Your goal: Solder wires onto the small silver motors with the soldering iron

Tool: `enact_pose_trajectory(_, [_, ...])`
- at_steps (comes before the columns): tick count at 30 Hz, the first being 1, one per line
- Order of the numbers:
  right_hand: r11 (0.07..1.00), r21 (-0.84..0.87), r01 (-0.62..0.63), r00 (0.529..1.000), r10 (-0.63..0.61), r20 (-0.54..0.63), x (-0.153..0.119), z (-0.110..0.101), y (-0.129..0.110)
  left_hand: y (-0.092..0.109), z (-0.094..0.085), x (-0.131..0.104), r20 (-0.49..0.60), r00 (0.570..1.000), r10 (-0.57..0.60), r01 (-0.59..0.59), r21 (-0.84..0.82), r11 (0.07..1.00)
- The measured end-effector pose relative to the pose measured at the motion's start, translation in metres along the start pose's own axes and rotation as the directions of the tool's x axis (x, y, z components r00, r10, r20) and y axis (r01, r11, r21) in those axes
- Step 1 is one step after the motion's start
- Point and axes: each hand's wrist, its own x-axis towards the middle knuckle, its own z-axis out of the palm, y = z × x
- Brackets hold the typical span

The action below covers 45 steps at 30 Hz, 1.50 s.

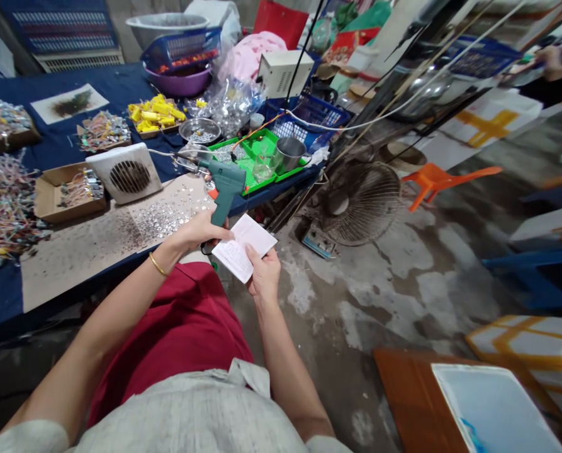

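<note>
A small open notebook (236, 258) with white pages and handwriting lies between my hands, over my lap and beside the table edge. My left hand (202, 229) pinches its left side, the thumb on the page. On the right, my right hand (265, 274) grips the other side, thumb on top and fingers underneath. A green glue gun (228, 182) is just beyond my left hand; the base of its handle is partly hidden behind that hand, so I cannot tell if they touch. Shiny small pieces (167, 211) are scattered over a cardboard sheet (63, 264) to the left.
The blue-covered table bears a white boxy fan (124, 173), a cardboard box (68, 192) of wired parts, yellow parts (155, 114) and a green tray (262, 157) with a metal cup (290, 153). A floor fan (360, 201) and orange stool (443, 179) stand right.
</note>
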Motion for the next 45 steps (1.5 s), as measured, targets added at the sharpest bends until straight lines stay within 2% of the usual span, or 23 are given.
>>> enact_pose_trajectory(6, [0.999, 0.022, -0.039, 0.999, 0.038, 0.024, -0.002, 0.0, 0.002, -0.009, -0.004, 0.004, -0.041, 0.999, -0.013, 0.012, -0.02, 1.0])
enact_pose_trajectory(13, [0.993, 0.059, -0.102, 0.992, 0.096, 0.087, -0.004, -0.007, 0.001, -0.015, -0.015, 0.007, -0.032, 0.999, 0.008, -0.009, -0.031, 0.999])
enact_pose_trajectory(20, [0.995, -0.011, -0.103, 0.987, 0.104, 0.123, -0.009, -0.013, -0.001, -0.019, -0.02, 0.007, -0.028, 0.999, 0.021, -0.022, -0.05, 0.999])
enact_pose_trajectory(25, [0.993, -0.097, -0.061, 0.97, 0.082, 0.229, -0.015, -0.015, 0.001, -0.019, -0.02, 0.006, -0.048, 0.998, 0.032, -0.034, -0.037, 0.999])
enact_pose_trajectory(29, [0.983, -0.165, -0.081, 0.944, 0.129, 0.305, -0.023, -0.016, 0.006, -0.016, -0.023, 0.004, -0.074, 0.997, 0.018, -0.022, -0.047, 0.999])
enact_pose_trajectory(41, [0.989, -0.126, -0.072, 0.974, 0.097, 0.205, -0.041, -0.001, 0.027, -0.018, -0.033, 0.011, -0.084, 0.996, -0.035, 0.024, -0.124, 0.992])
enact_pose_trajectory(45, [0.989, -0.139, -0.056, 0.967, 0.088, 0.239, -0.04, -0.003, 0.03, -0.016, -0.036, 0.013, -0.07, 0.996, -0.054, 0.047, -0.095, 0.994])
